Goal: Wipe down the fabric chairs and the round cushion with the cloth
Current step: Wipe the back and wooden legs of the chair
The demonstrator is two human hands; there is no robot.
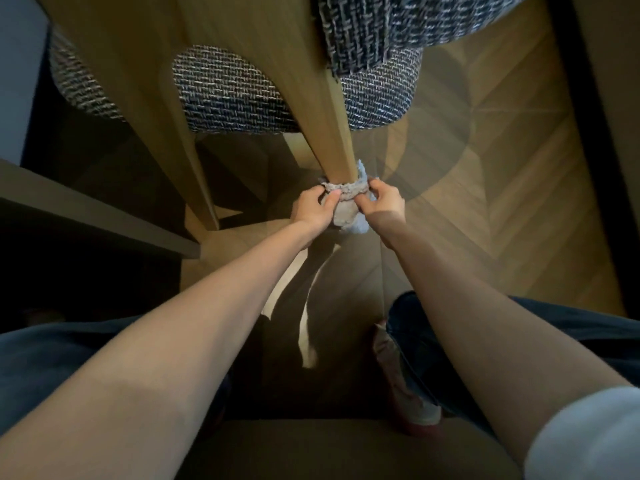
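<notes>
A pale grey cloth is wrapped round the foot of a light wooden chair leg close to the floor. My left hand pinches the cloth's left end and my right hand pinches its right end. Above, the chair's seat is covered in dark blue and white woven fabric, and a matching fabric backrest shows at the top. A second woven seat lies at the far left.
Another wooden chair leg slants down on the left. A dark table edge juts in from the left. Herringbone wood floor spreads to the right. My knees in dark trousers and a shoe fill the bottom.
</notes>
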